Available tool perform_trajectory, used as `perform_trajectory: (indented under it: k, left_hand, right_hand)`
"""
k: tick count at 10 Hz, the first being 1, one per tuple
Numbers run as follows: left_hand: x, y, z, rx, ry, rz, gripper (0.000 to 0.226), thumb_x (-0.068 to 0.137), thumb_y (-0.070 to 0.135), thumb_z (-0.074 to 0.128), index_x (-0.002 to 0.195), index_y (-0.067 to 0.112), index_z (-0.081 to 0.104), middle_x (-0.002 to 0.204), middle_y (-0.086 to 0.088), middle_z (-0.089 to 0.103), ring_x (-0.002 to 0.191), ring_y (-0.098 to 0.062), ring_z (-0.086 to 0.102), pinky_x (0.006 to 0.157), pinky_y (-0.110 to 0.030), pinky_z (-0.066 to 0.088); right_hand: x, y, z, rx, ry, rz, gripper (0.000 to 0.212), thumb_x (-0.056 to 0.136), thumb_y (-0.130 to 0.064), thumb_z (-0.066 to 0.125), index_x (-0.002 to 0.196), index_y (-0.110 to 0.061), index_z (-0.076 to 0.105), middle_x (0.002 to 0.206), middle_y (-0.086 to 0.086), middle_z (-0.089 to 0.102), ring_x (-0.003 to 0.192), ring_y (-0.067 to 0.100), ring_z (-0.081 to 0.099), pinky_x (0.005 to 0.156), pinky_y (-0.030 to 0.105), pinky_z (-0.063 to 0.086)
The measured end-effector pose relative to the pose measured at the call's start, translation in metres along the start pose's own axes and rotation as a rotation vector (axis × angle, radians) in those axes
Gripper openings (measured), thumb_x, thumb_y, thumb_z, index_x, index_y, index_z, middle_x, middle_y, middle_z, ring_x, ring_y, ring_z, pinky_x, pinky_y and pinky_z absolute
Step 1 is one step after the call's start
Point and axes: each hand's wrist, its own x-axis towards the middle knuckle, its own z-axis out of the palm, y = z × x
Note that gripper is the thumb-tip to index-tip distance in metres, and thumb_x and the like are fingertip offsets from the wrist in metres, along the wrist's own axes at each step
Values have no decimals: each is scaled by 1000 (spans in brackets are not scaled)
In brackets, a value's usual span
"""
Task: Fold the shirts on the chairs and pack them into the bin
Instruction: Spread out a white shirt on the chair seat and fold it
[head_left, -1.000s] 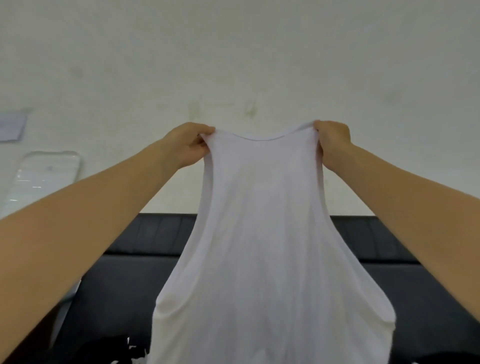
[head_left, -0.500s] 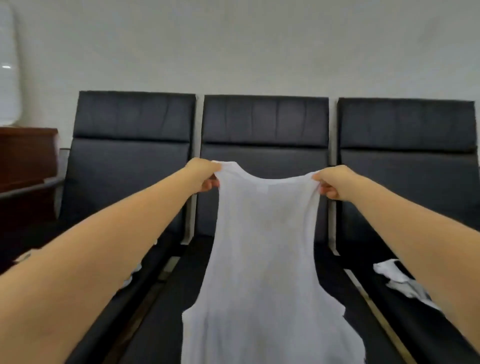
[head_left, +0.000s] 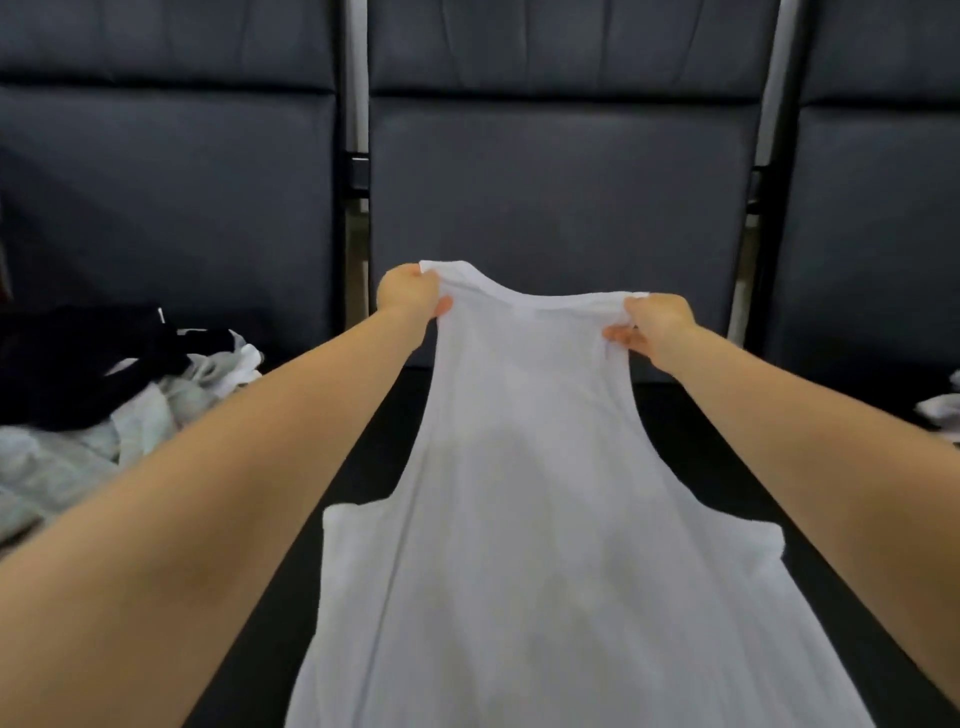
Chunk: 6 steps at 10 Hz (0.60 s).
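Single head-worn view, forward and down, close over the middle chair (head_left: 561, 182) seat.

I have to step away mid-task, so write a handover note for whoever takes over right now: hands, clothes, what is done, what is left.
Left hand and right hand each grip a shoulder strap of the white sleeveless cotton shirt, stretched over the middle black padded chair.
Heap of black, white and grey clothes lies on the left seat; a white garment on the right.
Nothing folded yet; bin not in view.
Left: fold this shirt, then the others, pack all.
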Motion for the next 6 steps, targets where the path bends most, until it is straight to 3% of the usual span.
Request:
perform_trajectory:
  k: [1,2,3,4,5,6]
  left_hand:
    - [18,-29,10,226,54,32,40,102,28,45,127,-2,54,113,-11,60,99,-24,61,76,-24,45]
    - [35,-69,22,229,-41,-5,41,98,24,54,129,-3,53,98,-8,61,96,-21,64,74,-17,48]
    - [41,-95,27,367,-13,-98,23,88,8,57,107,-4,63,98,-15,71,92,-27,70,84,-30,57]
    - [27,-91,20,361,-25,-55,28,84,22,65,101,-1,64,93,-13,68,91,-28,68,79,-33,56]
    - [-10,-79,-3,454,-96,17,43,83,34,67,104,-3,62,84,-8,61,86,-29,65,65,-31,46]
    - [-46,-85,-28,608,-167,109,30,90,33,60,93,3,60,84,-4,58,104,-35,61,71,-32,43]
  right_hand:
    - [16,20,13,-46,29,122,29,94,-3,54,124,-1,55,81,8,51,66,20,57,55,27,58]
    - [24,51,14,-145,-33,188,5,94,-7,58,89,-8,56,82,8,54,59,17,61,30,16,35]
    - [24,67,4,-48,-27,180,17,89,-7,65,105,-4,60,87,11,62,60,18,66,38,17,45]
    - [13,65,-7,-118,-5,184,21,89,-10,65,108,-2,63,98,11,66,65,16,66,46,16,49]
    - [-18,56,-30,-224,46,177,29,92,-19,64,117,-4,62,105,14,64,64,14,60,46,19,43]
    - [-55,57,-47,-363,20,147,27,93,-24,62,112,-5,62,93,8,63,72,16,59,54,24,44]
